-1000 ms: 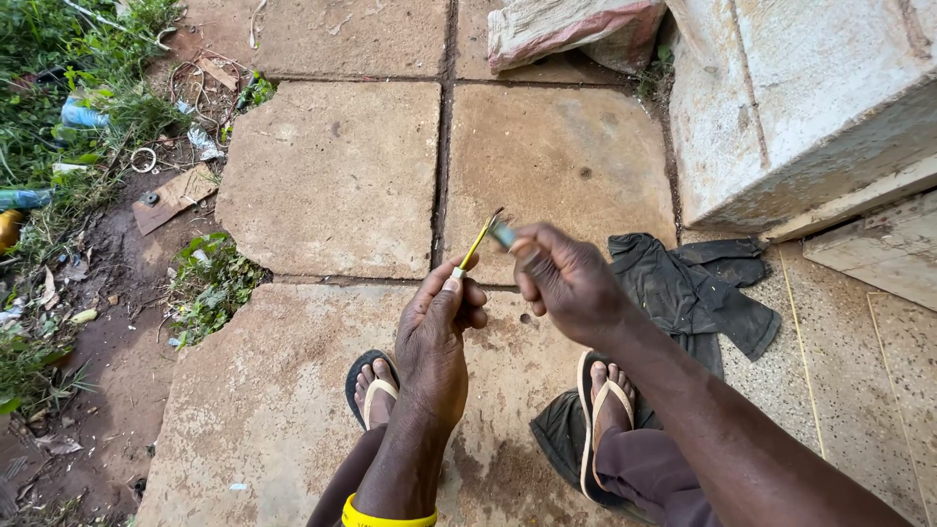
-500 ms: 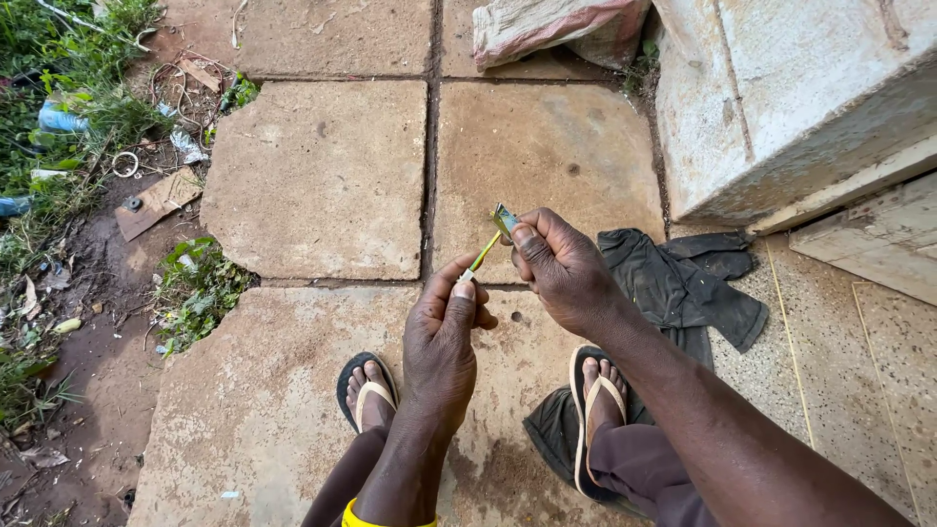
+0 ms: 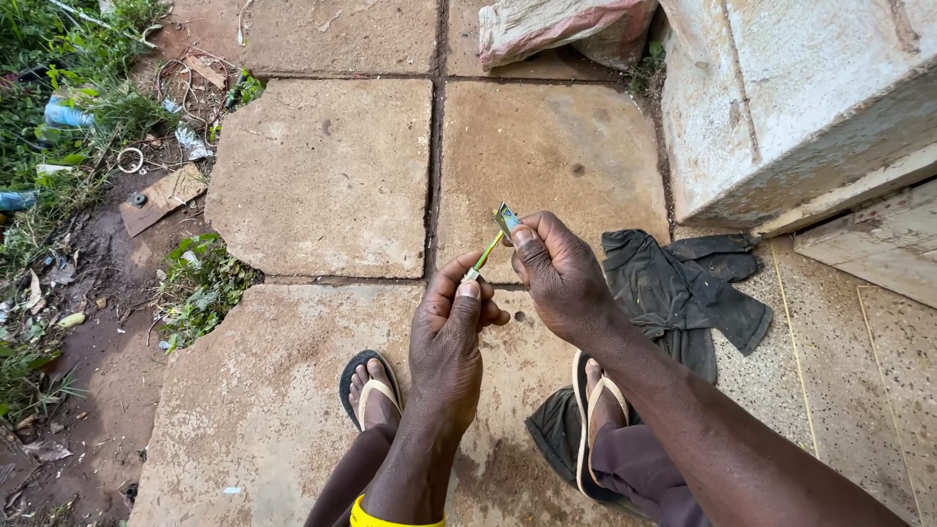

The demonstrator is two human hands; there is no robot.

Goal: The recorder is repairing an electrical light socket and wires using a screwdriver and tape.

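Note:
My left hand (image 3: 447, 337) pinches one end of a short green-and-yellow wire (image 3: 486, 256) between thumb and fingers. My right hand (image 3: 561, 276) grips a small flat metal blade (image 3: 507, 220) and presses it against the wire's upper end. Both hands are held above cracked concrete paving slabs (image 3: 327, 176), over my feet in flip-flops (image 3: 373, 388).
A dark cloth (image 3: 673, 293) lies on the ground beside and under my right foot. A large concrete block (image 3: 800, 98) rises at the upper right, with a pinkish sack (image 3: 561, 29) behind it. Grass, mud and litter (image 3: 88, 166) border the slabs on the left.
The blade and wire have stayed between my hands, with the blade shifting slightly along the wire's upper end. My view has drifted a little.

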